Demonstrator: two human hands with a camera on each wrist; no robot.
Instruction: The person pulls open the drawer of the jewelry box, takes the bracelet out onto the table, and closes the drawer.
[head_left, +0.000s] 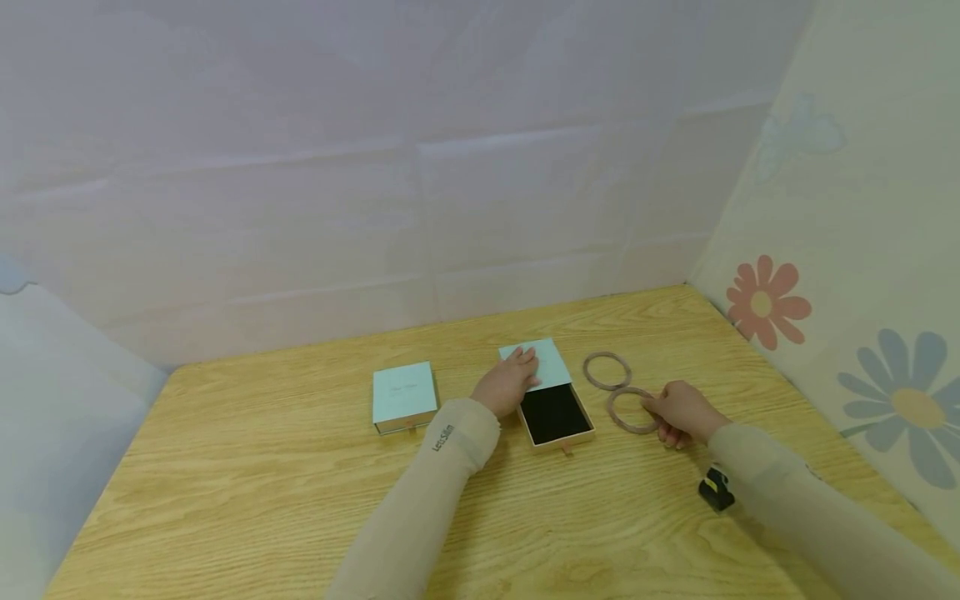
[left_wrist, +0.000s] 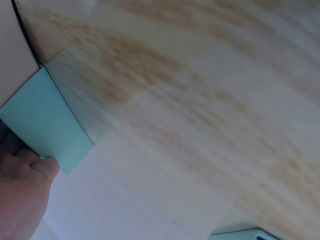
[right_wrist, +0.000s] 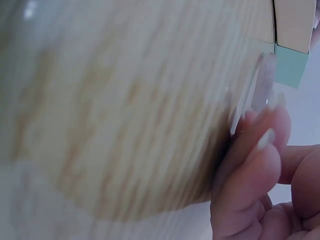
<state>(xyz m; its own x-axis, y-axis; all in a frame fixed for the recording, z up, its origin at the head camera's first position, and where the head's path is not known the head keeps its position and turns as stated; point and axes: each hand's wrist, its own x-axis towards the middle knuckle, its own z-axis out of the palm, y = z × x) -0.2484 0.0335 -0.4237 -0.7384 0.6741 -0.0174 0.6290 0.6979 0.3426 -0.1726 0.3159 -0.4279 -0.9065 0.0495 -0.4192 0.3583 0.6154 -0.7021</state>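
My left hand (head_left: 508,382) rests on the pale blue sleeve (head_left: 551,367) of a gift box, fingers across its top. A peach drawer (head_left: 533,429) with a black lining sticks out of the sleeve toward me. In the left wrist view, the fingers (left_wrist: 46,167) lie at the edge of the sleeve's blue side (left_wrist: 50,117). To the right of the box, my right hand (head_left: 684,412) pinches the right side of a brownish bangle (head_left: 617,417). The right wrist view shows the bangle (right_wrist: 263,82) edge-on beyond the fingertips. A second similar bangle (head_left: 586,370) lies just behind, their rims meeting.
Another pale blue box (head_left: 403,392), shut, sits to the left on the wood-grain table (head_left: 285,467). A black device (head_left: 716,490) hangs at my right wrist. A pale sheet (head_left: 300,208) rises behind the table, and a flower-patterned one (head_left: 862,275) stands at the right.
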